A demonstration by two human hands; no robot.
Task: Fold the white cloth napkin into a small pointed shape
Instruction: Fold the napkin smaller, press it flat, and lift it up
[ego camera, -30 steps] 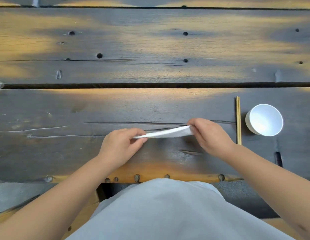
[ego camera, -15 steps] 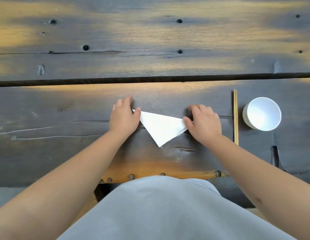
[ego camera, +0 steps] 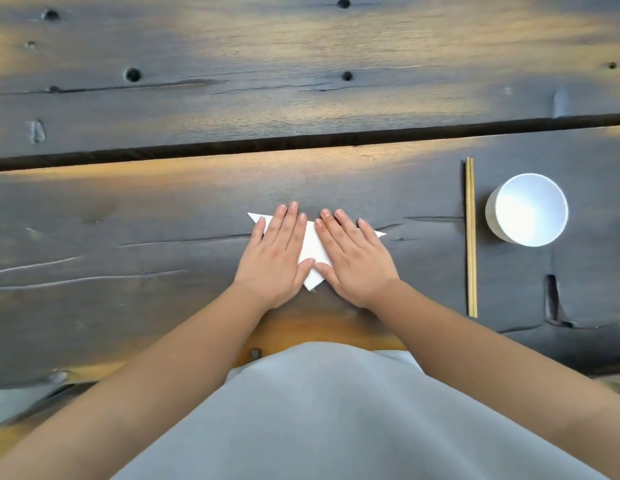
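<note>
The white cloth napkin (ego camera: 312,249) lies flat on the dark wooden table (ego camera: 163,237) as a triangle, its long edge far from me and its point toward me. My left hand (ego camera: 279,256) rests palm down on its left half, fingers straight and together. My right hand (ego camera: 355,259) presses flat on the right half. Only a strip of cloth between the hands and the three corner tips show; the rest is hidden under my palms.
A pair of wooden chopsticks (ego camera: 470,237) lies lengthwise to the right of my hands. Beyond them stands a white bowl (ego camera: 526,209). A dark gap (ego camera: 301,143) between planks runs across the table farther away. My light grey garment fills the lower view.
The napkin, held in the air between both hands a second ago, was laid down as a triangle. Both hands moved from its outer corners onto the cloth and now press it flat.
</note>
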